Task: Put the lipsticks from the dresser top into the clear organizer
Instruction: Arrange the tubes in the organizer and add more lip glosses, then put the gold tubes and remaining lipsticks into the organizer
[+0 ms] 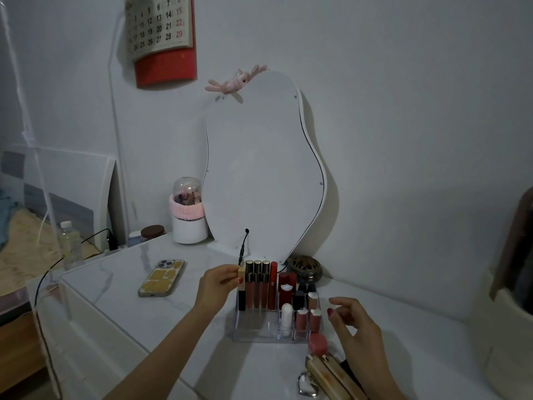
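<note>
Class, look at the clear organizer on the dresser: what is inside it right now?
The clear organizer holds upright lip products: three gold-capped glosses, a red tube, a white stick and more. The left hand pinches another lipstick at its left end. Rear compartments are partly covered.

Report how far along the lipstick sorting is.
Done: most lipsticks and glosses already stand in the clear organizer. In hand: the left hand pinches a gold-capped lipstick at the back-left slot. Left: items by the right hand, a pink round pot and some cream-gold tubes, whose type is unclear.
</note>
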